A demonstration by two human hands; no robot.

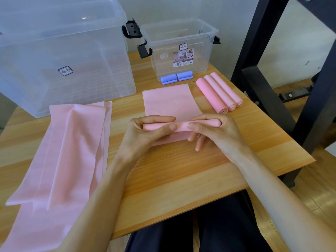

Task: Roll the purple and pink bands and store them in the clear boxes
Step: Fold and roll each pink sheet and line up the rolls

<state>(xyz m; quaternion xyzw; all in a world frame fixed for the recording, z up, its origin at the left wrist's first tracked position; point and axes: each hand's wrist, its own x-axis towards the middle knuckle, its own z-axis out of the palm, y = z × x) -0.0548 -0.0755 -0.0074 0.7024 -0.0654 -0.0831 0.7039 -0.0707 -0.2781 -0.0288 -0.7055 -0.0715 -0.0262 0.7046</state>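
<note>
Light wooden worktop [181, 179], white wall behind. Large clear plastic box [61, 51], small clear plastic box [180, 46]: contents unclear. Both hands [145, 130] [216, 130] clamped on pink band roll [181, 125].

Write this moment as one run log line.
left hand: grips pink band | right hand: grips same | step: rolling
</note>
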